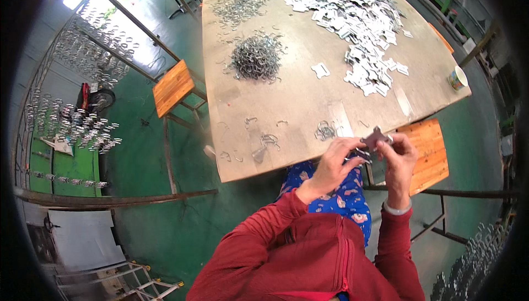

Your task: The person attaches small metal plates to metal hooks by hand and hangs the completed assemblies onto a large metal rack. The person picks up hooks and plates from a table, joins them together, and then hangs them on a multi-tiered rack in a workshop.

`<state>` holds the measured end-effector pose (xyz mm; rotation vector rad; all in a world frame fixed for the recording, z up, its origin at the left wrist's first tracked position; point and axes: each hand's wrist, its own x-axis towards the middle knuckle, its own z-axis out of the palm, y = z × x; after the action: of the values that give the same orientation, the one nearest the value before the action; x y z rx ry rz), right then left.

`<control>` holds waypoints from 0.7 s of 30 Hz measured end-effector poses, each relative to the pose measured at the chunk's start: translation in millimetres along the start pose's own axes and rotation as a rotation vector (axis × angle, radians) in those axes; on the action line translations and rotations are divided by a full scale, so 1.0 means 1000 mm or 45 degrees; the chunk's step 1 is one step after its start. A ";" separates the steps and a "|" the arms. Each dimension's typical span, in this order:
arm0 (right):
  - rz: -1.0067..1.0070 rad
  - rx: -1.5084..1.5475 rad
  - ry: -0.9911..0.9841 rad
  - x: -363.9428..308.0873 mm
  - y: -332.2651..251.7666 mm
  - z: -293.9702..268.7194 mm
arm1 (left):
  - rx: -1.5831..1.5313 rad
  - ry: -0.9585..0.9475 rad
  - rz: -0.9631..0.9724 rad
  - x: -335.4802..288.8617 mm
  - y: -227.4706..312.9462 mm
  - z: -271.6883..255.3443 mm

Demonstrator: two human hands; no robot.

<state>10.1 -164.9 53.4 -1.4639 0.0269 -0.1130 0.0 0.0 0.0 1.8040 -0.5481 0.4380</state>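
Assembling, seemingly, the nearly closed left hand (329, 164) grips a hook (362, 160), the right hand (401, 162) pinches a plate (376, 138), and the next move likely calls for alignment.

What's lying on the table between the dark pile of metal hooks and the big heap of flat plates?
In the head view, a single loose plate lies between the hook pile and the plate heap, apart from both.

Worn on the head, the wide fisheye camera looks steeply down past the near red jacket (311, 248), close above the left hand (329, 164) and right hand (400, 162), facing far across the table (300, 98).
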 end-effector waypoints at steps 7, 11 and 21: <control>-0.022 0.051 0.007 -0.001 -0.009 -0.003 | 0.843 0.319 -0.323 0.065 -0.133 -0.124; -0.006 0.058 0.036 -0.001 -0.003 -0.001 | 1.250 0.056 -0.328 0.069 -0.206 -0.165; 0.068 0.092 0.044 -0.007 -0.004 -0.008 | 1.108 -0.042 -0.148 0.070 -0.176 -0.136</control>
<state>1.7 -172.9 55.7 -1.3882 0.0895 -0.0951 154.7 163.7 -59.7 2.6598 -0.2757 0.6234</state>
